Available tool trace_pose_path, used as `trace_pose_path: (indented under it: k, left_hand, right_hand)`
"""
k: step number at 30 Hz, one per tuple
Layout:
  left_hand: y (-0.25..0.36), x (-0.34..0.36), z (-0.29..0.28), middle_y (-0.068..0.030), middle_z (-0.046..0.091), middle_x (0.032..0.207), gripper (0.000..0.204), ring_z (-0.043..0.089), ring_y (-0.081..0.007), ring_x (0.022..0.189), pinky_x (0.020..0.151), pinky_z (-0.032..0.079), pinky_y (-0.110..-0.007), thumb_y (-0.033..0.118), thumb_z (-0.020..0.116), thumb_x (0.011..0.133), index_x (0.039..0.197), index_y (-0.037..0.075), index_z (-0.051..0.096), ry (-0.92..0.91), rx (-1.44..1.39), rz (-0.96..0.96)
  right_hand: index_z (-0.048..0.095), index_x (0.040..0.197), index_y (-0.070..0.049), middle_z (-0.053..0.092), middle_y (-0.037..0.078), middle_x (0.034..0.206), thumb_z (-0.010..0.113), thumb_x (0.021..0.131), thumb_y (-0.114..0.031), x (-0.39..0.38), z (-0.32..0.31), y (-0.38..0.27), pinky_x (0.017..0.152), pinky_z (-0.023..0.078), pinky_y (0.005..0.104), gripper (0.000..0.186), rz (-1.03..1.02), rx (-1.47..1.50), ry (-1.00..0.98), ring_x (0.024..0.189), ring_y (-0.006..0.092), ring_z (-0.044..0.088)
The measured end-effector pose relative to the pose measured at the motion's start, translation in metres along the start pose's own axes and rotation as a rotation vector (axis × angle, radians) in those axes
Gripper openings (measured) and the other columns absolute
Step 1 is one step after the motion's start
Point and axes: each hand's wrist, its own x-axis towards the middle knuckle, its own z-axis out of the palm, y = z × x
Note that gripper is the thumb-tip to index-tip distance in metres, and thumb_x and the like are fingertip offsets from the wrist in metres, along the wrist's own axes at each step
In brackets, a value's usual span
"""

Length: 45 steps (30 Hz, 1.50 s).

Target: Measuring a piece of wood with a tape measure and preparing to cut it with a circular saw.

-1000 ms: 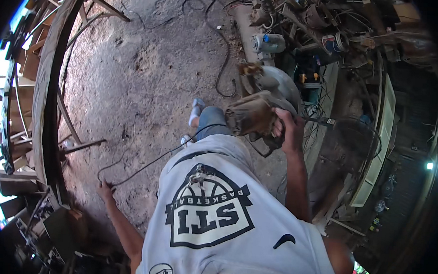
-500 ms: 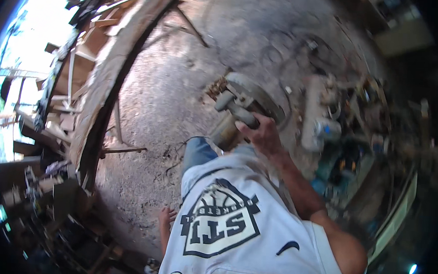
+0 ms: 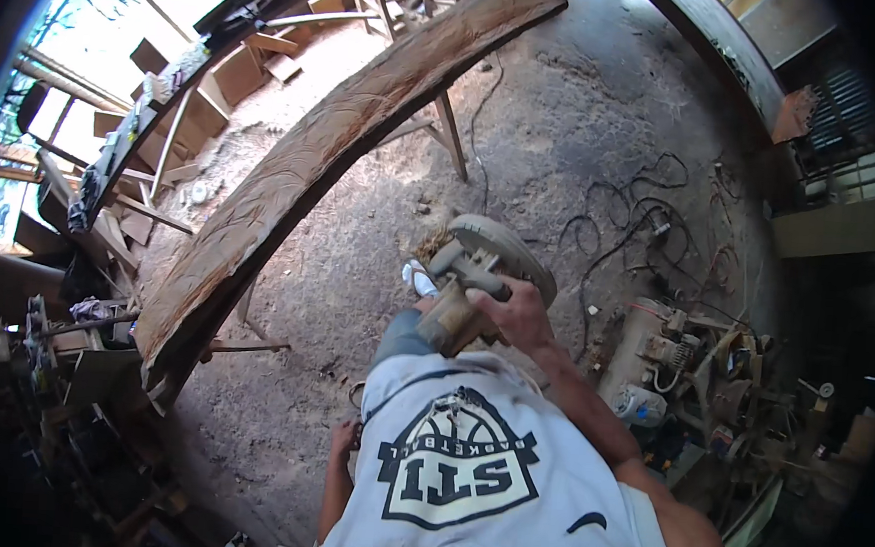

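Note:
My right hand [image 3: 517,314] is wrapped round the grey handle of a worn circular saw [image 3: 445,319], which hangs in front of my thighs. The saw has a rounded grey guard [image 3: 509,246] and a tan, barrel-like body. Low at my left side, my left hand [image 3: 345,436] has its fingers curled; what lies in them, if anything, is too small to tell. A dark loop, perhaps cord, shows just above that hand. Ahead and to the left, a long rough wooden slab [image 3: 314,156] rests on thin-legged supports, apart from both hands.
Black cables [image 3: 626,220] lie coiled on the dirt floor [image 3: 303,336] ahead right. An air compressor [image 3: 633,346] and machine parts stand at my right. Stacked boards [image 3: 234,76] line the far left. A second long slab [image 3: 717,40] stands at the far right.
My view has shifted, so the slab, cables and compressor show more fully. The saw stays in my right hand, with a light shoe now visible beside it. My left fingers look more curled.

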Motion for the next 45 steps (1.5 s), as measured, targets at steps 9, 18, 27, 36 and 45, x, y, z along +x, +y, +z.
trace_pose_path:
  k: [9,18,27,36,45]
  left_hand:
    - [0.268,0.124,-0.139,-0.0058,0.071,0.077,0.033,0.071,-0.0142,0.065,0.050,0.050,-0.030,0.034,0.062,0.107,0.093,0.005,0.072,0.135,-0.186,0.243]
    - [0.518,0.106,-0.201,-0.0071,0.077,0.097,0.032,0.072,-0.0126,0.083,0.072,0.056,-0.027,0.028,0.063,0.109,0.123,0.000,0.074,0.282,-0.221,0.648]
    - [0.633,0.042,-0.099,-0.0110,0.075,0.121,0.054,0.071,-0.0207,0.104,0.086,0.060,-0.037,0.050,0.054,0.113,0.142,0.006,0.066,0.124,-0.404,0.559]
    - [0.704,0.057,-0.087,-0.0166,0.064,0.146,0.081,0.061,-0.0288,0.134,0.110,0.049,-0.044,0.067,0.037,0.112,0.158,0.002,0.051,0.309,-0.515,0.573]
    - [0.713,0.065,-0.126,-0.0084,0.068,0.139,0.054,0.063,-0.0223,0.129,0.116,0.046,-0.039,0.048,0.051,0.113,0.145,0.005,0.061,-0.101,-1.042,0.182]
  right_hand:
    - [0.076,0.104,0.002,0.067,0.009,0.073,0.071,0.097,-0.053,0.142,-0.020,-0.065,0.072,0.052,0.0385,0.056,0.096,0.007,0.109,0.070,0.0187,0.060]
    - [0.070,0.095,-0.001,0.056,0.005,0.065,0.061,0.103,-0.060,0.257,-0.038,-0.085,0.061,0.045,0.0373,0.060,0.080,0.003,0.059,0.061,0.0174,0.054]
    - [0.075,0.105,-0.001,0.072,0.022,0.077,0.055,0.101,-0.069,0.425,-0.002,-0.130,0.073,0.056,0.0495,0.072,-0.172,-0.216,-0.182,0.074,0.0387,0.073]
    - [0.066,0.111,0.002,0.075,0.031,0.093,0.055,0.104,-0.062,0.503,0.091,-0.164,0.081,0.060,0.0555,0.065,-0.272,-0.265,-0.419,0.085,0.0454,0.076]
    - [0.060,0.114,0.009,0.072,0.033,0.097,0.059,0.102,-0.041,0.454,0.140,-0.136,0.085,0.059,0.0572,0.051,-0.218,-0.179,-0.571,0.092,0.0503,0.074]
